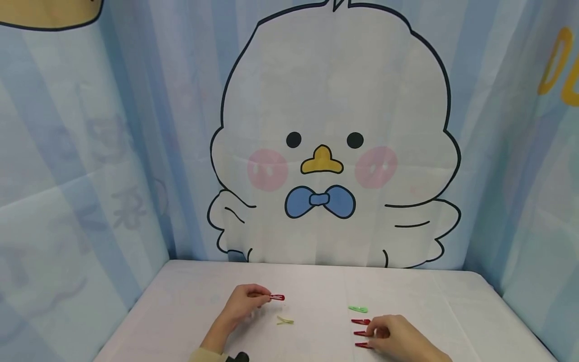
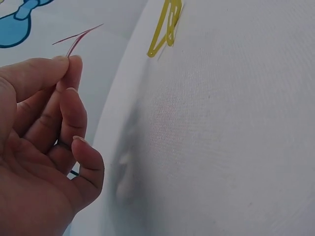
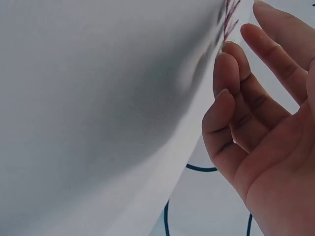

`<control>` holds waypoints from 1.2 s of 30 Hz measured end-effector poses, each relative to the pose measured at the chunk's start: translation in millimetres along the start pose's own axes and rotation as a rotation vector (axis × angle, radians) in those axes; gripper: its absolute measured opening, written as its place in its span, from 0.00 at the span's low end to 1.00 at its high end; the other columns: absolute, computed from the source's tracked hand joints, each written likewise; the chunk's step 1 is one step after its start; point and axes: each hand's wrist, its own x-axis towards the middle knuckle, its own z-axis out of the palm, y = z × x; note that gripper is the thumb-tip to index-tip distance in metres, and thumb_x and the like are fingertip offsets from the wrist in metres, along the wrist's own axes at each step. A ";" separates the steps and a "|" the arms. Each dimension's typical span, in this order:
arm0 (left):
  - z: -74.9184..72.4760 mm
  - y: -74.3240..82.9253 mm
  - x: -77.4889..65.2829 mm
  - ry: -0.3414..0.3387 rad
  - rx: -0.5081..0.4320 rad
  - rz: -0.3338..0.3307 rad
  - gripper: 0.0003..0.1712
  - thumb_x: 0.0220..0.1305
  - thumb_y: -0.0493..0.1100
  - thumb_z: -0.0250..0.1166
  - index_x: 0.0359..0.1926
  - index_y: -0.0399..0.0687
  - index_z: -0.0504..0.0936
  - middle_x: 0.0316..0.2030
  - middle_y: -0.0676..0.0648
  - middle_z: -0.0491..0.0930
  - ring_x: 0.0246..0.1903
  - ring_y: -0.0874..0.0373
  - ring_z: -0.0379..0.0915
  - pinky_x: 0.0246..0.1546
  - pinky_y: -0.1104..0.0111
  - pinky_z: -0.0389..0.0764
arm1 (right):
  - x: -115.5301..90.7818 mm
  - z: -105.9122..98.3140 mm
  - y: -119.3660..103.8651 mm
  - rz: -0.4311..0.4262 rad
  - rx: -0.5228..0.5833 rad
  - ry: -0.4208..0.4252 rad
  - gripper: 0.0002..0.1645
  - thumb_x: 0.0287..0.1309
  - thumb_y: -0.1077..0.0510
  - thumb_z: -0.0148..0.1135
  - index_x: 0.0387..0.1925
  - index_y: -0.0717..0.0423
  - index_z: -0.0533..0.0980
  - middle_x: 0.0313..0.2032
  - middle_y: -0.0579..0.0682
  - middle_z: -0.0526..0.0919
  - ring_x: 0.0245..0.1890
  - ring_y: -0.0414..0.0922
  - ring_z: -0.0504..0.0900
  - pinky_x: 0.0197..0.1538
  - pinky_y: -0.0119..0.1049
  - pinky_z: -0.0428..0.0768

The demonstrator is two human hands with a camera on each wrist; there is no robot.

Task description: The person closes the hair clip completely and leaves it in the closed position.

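Observation:
My left hand (image 1: 244,303) pinches a red snap hair clip (image 1: 277,297) between thumb and fingertips, raised over the table. In the left wrist view the clip (image 2: 83,35) is seen edge-on, its two arms spread apart. A yellow hair clip (image 1: 285,320) lies spread on the table, to the right of and nearer than that hand. My right hand (image 1: 396,336) is beside a column of red hair clips (image 1: 360,321), its fingertips right at their right ends. The right wrist view shows its thumb and index fingertips apart, the other fingers loosely bent. A green hair clip (image 1: 358,309) lies beyond the red ones.
The white-covered table (image 1: 312,281) runs back to a curtain (image 1: 334,90) printed with a cartoon chick. Blue striped curtains (image 1: 68,151) close off both sides. A small black object (image 1: 242,357) shows by the left sleeve (image 1: 205,355).

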 end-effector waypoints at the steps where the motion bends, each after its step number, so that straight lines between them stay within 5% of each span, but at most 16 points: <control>1: 0.2 0.8 -0.7 0.001 -0.003 0.000 0.07 0.63 0.36 0.70 0.41 0.40 0.87 0.32 0.50 0.83 0.31 0.56 0.73 0.28 0.65 0.71 | -0.5 -0.8 -0.4 0.003 0.011 0.005 0.05 0.57 0.60 0.72 0.35 0.52 0.83 0.25 0.47 0.75 0.28 0.45 0.73 0.31 0.32 0.72; 9: 3.9 7.3 -6.9 -0.014 -0.060 0.058 0.08 0.64 0.36 0.70 0.43 0.37 0.85 0.35 0.48 0.83 0.33 0.56 0.74 0.36 0.62 0.75 | -0.9 -11.9 -6.6 -0.127 -0.034 0.082 0.08 0.58 0.59 0.72 0.39 0.54 0.82 0.26 0.44 0.75 0.27 0.42 0.72 0.30 0.32 0.72; 15: 8.0 12.2 -11.5 -0.033 -0.102 0.098 0.09 0.65 0.36 0.69 0.44 0.35 0.85 0.37 0.48 0.84 0.35 0.56 0.75 0.40 0.60 0.78 | 1.8 -15.1 -16.9 -0.115 -0.020 0.132 0.14 0.58 0.56 0.73 0.44 0.57 0.82 0.28 0.44 0.76 0.30 0.43 0.74 0.31 0.33 0.74; 29: 16.2 22.9 -23.2 -0.064 -0.201 0.166 0.12 0.66 0.34 0.68 0.47 0.31 0.83 0.39 0.46 0.85 0.39 0.53 0.79 0.43 0.66 0.80 | 7.8 -5.6 -36.4 -0.347 0.023 0.242 0.13 0.59 0.56 0.72 0.44 0.58 0.82 0.31 0.40 0.80 0.30 0.35 0.77 0.34 0.34 0.78; 36: 23.3 28.3 -26.8 -0.063 -0.242 0.183 0.12 0.66 0.35 0.68 0.47 0.31 0.83 0.39 0.46 0.85 0.39 0.54 0.78 0.42 0.69 0.80 | 11.9 0.4 -55.1 -0.369 0.040 0.285 0.13 0.60 0.55 0.72 0.44 0.55 0.82 0.32 0.39 0.80 0.31 0.35 0.77 0.36 0.33 0.79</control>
